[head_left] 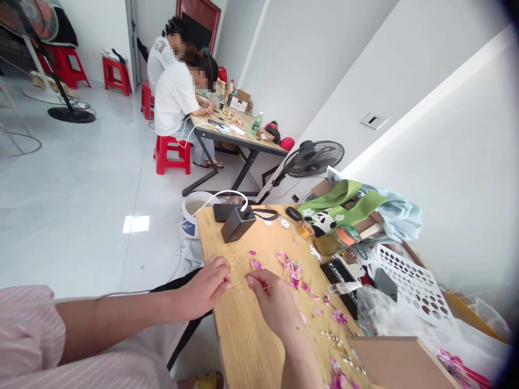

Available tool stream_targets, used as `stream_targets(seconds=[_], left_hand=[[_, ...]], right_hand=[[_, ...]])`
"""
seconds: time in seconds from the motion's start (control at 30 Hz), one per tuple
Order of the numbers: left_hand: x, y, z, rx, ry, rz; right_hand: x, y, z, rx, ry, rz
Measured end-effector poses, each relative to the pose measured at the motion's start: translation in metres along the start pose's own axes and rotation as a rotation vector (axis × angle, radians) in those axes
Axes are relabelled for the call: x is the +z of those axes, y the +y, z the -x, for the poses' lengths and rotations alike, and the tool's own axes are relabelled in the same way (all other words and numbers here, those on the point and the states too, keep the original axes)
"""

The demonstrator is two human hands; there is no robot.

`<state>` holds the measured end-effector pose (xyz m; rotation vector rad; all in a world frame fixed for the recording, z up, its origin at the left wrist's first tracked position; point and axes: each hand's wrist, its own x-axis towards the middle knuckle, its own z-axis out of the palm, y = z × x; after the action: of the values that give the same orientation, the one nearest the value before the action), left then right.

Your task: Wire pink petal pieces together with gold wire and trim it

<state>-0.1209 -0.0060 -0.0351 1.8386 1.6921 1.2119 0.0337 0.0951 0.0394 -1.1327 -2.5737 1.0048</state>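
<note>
My left hand point(211, 287) is over the left edge of the wooden table point(239, 346), its fingers curled closed. What it holds, if anything, is too small to make out. Facing it, my right hand point(273, 302) is closed in a pinch, thumb against forefinger; whatever lies in the pinch cannot be made out. Faint, thin gold-coloured wire shapes point(232, 258) lie on the wood just beyond my left hand. Pink-purple petals point(256, 264) are just past my right fingertips, and more loose petals point(294, 273) spread to the right.
A black power bank point(238, 224) with a white cable stands at the far corner. To the right are a glass jar point(332, 243), a black box point(340, 286), plastic bags and a brown board point(393, 362). A bucket point(194, 210) stands beyond the table. Two people sit at another table.
</note>
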Motion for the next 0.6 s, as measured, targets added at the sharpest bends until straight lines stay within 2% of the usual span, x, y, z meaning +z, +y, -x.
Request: stream_targets(seconds=[0.1,0.27,0.4,0.6], left_hand=[[-0.005,0.006,-0.004,-0.106,-0.040,0.173],[-0.005,0.008,-0.007,-0.325,-0.174,0.403],[-0.003,0.009,-0.009,-0.387,-0.207,0.658],[-0.002,0.014,-0.009,-0.483,-0.233,0.716]], right_hand=[[0.000,0.000,0.001,-0.002,-0.065,-0.050],[0.002,0.004,0.000,0.028,-0.121,-0.107],[0.002,0.005,-0.001,0.039,-0.118,-0.122],[0.003,0.001,0.000,0.030,-0.112,-0.115]])
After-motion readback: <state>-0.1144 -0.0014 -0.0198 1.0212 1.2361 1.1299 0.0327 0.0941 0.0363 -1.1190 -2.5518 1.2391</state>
